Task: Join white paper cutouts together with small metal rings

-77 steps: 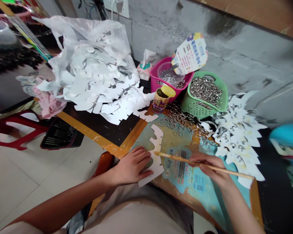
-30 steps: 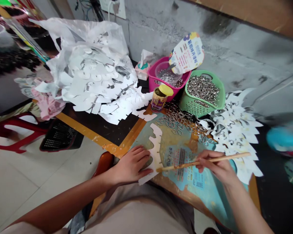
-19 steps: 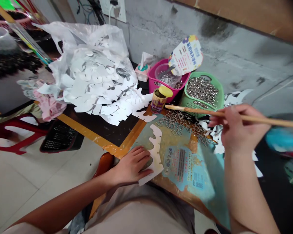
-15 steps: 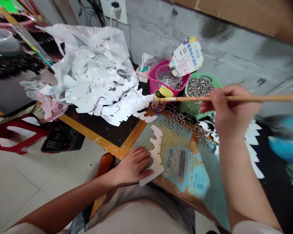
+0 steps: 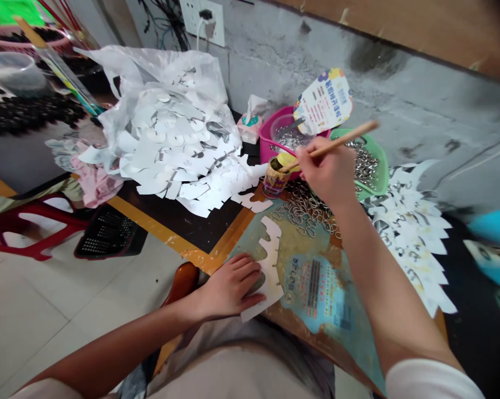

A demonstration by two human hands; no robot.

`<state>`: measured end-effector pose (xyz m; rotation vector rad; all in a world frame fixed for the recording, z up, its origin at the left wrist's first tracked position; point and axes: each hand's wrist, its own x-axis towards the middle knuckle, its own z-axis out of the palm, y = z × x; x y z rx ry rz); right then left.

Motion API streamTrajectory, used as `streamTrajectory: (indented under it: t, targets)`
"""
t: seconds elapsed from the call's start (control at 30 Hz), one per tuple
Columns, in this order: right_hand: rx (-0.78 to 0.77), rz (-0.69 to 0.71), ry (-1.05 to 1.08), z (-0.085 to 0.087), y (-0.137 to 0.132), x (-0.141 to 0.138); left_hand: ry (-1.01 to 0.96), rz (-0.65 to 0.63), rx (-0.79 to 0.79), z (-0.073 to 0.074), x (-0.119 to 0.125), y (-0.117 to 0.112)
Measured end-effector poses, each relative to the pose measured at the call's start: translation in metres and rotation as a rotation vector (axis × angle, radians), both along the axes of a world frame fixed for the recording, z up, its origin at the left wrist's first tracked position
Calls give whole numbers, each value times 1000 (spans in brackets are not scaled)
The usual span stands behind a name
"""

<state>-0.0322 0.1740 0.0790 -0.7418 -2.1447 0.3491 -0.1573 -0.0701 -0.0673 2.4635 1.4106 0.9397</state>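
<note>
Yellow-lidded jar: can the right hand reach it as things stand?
Probably yes: the right hand hovers just beside the yellow-lidded jar, the tip of its wooden stick at the lid, and nothing stands between them.

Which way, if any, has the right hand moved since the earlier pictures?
Yes. The right hand, gripping a wooden stick, has lifted off the printed mat and moved farther from the viewer, now overlapping the green plastic basket.

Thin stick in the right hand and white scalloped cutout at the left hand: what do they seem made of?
The thin pale stick in the right hand looks like bare bamboo or wood: matte, tan, unpainted. The white scalloped cutout touching the left hand looks like thin card, flat and matte with crisp edges, though thin plastic sheet is possible.
</note>
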Motion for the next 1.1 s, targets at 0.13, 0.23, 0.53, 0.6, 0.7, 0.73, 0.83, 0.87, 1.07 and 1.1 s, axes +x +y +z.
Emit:
streamTrajectory:
  t: [0.13,0.23,0.53,0.6,0.7,0.73,0.83,0.87,1.07,1.1]
  targets:
    - [-117,-58,320,18,-25,37,10,0,-1,0,0,0]
    - [-260,-71,528,16,-36,65,15,3,-10,-1,-1,-1]
    - [-789,57,534,-54,-52,148,10,8,-23,-2,0,-1]
    - [-803,38,511,-70,-58,155,13,6,-27,-2,0,-1]
    - [-857,12,441,-89,-62,159,26,-1,-14,-2,0,-1]
    - [-886,17,404,-93,-62,159,31,-3,-11,-2,0,-1]
    - [-967,66,334,-100,-61,161,43,-6,-17,-1,-1,-1]
    - [-970,70,348,-100,-60,162,45,-6,-21,-2,-1,-1]
    - [-933,83,317,-95,-56,158,46,-5,-13,-2,-1,-1]
    - [-943,108,311,-95,-55,157,46,-5,-14,-2,-1,-1]
